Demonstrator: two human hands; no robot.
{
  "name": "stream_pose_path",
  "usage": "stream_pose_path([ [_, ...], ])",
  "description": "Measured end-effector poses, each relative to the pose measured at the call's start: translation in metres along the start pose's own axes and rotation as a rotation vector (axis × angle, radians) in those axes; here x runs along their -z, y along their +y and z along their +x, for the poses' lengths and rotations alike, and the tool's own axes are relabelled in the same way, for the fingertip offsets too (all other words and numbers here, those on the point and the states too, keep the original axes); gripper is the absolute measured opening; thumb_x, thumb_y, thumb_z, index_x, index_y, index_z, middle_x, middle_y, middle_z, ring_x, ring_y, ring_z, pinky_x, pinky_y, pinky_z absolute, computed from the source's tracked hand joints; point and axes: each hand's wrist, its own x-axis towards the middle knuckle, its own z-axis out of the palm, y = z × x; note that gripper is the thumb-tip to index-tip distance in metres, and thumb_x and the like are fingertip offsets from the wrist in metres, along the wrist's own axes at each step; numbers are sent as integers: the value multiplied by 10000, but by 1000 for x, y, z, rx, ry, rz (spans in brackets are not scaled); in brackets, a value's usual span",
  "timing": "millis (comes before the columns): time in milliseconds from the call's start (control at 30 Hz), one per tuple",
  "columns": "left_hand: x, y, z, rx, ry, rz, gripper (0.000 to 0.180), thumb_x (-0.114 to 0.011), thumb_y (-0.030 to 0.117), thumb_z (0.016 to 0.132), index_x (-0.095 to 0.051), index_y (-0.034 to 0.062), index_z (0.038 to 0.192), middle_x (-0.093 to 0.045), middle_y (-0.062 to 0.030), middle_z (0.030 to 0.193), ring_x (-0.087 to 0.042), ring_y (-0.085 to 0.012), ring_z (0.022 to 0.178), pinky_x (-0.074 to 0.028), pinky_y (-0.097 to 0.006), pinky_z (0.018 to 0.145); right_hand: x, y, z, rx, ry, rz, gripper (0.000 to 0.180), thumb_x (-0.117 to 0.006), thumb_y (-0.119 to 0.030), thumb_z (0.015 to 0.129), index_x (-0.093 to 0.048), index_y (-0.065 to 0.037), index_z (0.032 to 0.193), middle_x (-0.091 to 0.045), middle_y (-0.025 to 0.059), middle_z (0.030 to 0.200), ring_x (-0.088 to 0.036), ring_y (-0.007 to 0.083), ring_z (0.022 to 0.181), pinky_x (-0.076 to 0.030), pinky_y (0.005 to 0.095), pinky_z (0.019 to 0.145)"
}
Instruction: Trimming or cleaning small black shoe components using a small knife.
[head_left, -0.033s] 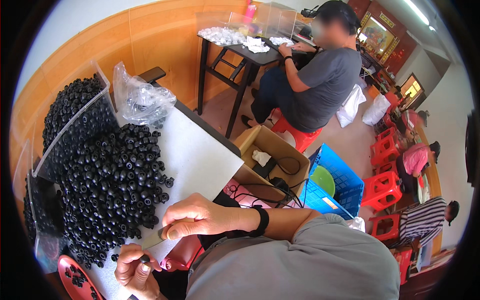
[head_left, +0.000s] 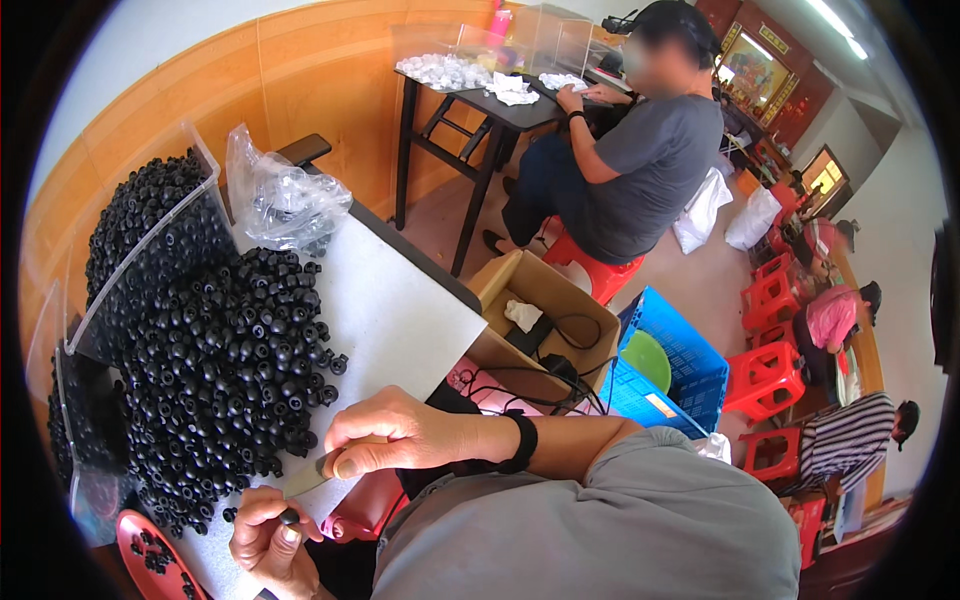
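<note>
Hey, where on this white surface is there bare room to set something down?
The white surface is bare between the black parts, clear bag and your right hand. Left of that, the black parts crowd it up to the clear bins.

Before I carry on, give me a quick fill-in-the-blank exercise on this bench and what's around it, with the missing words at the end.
1. The left hand pinches one small ____ piece.
2. The right hand holds a thin flat tool, its exposed end pointing toward the ____ hand.
3. The shallow dish at the picture's lower left is ____ in colour.
4. A green bowl sits inside the ____ crate.

Missing words: black; left; red; blue.
</note>
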Motion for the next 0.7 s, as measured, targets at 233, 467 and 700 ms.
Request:
stream_pose_path([
  [233,9,7,-10,6,63,3,272,-754,83,829,-681,-38,1061,-629,-149,987,-616,-198,658,-494,-264,475,-6,-5,3,0,-38,48,174,-697,-145,964,-693,7,1049,-737,87,914,-692,147,813,-520,293,711],
  [467,-2,3,3,14,35,-147,227,-660,23,939,-670,-55,1152,-627,-157,979,-643,-203,780,-560,-296,594,-5,-4,1,-32,117,98,138,-717,-102,928,-706,14,1001,-695,30,783,-630,77,710,-478,250,631],
  [700,-5,6,-4,45,104,-148,253,-640,-7,938,-677,-24,1188,-648,-154,1011,-633,-220,859,-560,-314,619,-8,-3,1,-40,135,102,142,-689,-105,938,-702,29,984,-676,12,791,-559,60,674,-443,224,602],
])
